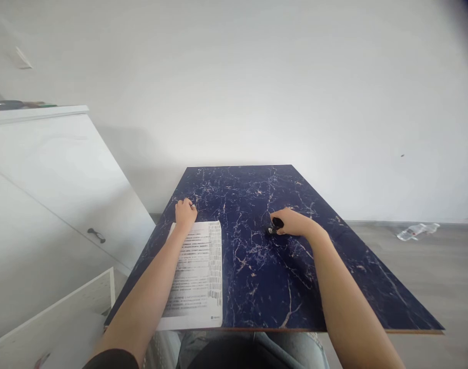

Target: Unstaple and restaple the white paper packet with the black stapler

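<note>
My left hand (186, 212) rests on the dark blue marbled table (249, 287) just past the far edge of a printed paper (195, 277). Its fingers are curled in; whatever may be between them is hidden. My left forearm lies over the paper's left side. Dense lines of print cover the sheet, with a darker column along its right side. To the right, my right hand (293, 221) is closed around a small black object (277, 222) with a shiny end, held low over the tabletop. Its exact kind cannot be made out.
A white cabinet (45, 179) with a dark handle (96, 236) stands at the left. Below it is a white-edged panel (64, 312). A pale wall (257, 92) rises behind the table. Crumpled clear plastic (417, 231) lies on the grey floor (418, 271) at the right.
</note>
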Motion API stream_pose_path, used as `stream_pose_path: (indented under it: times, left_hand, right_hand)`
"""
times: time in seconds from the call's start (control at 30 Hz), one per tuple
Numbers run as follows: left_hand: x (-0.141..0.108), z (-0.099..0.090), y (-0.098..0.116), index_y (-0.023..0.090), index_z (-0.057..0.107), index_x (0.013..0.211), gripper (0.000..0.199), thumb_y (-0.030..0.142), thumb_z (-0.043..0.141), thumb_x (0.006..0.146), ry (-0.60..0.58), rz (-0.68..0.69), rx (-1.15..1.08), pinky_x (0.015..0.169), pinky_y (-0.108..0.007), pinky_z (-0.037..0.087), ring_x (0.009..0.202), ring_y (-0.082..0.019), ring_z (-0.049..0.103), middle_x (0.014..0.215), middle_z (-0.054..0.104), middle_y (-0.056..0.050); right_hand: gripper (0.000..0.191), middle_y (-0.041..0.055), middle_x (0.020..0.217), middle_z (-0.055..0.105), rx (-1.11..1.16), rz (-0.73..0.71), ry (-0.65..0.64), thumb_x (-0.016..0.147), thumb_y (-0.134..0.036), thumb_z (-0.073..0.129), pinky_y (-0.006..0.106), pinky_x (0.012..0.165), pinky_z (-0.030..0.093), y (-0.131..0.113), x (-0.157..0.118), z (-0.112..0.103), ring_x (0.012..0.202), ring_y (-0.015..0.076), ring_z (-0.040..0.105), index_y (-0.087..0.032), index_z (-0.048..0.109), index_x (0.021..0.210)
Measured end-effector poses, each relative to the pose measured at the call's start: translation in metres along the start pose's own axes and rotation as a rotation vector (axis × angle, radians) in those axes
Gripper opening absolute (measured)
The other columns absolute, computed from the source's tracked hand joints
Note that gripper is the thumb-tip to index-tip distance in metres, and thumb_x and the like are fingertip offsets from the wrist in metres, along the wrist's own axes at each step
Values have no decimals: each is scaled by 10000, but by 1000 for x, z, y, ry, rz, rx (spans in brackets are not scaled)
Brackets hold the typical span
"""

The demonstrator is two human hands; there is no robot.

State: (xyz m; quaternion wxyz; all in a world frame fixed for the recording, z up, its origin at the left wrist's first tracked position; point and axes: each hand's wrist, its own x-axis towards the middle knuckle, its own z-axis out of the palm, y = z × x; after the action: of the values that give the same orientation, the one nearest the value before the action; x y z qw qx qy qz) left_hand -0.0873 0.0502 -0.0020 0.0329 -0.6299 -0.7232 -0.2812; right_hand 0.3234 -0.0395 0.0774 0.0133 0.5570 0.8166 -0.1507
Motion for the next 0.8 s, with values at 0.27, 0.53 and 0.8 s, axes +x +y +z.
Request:
stream_pose_path:
  times: [0.27,0.53,0.8]
  left_hand:
    - [3,13,-6,173,556,1080,261,99,534,831,-52,-27,-35,995,-401,409,1130,-280,540,1131,596,-142]
    - [1,9,-3,190,602,1125,302,125,555,834,-67,10,-31,1005,-411,413,1106,-295,548,1125,607,-140]
    - [-11,-23,36,191,612,1063,280,73,516,829,83,255,-60,944,-412,445,1088,-302,552,1126,563,-135]
  right_hand:
    - [199,53,902,645,43,39,-105,651,-143,708,270,553,339,10,-16,-5,672,160,566,-202,608,812]
    - [192,52,927,643,54,9,-223,663,-180,712,277,525,336,5,-18,-5,658,162,546,-217,600,814]
    - [129,95,1011,600,-93,-163,211,845,-79,553,310,697,410,-38,7,11,815,194,575,-186,562,916]
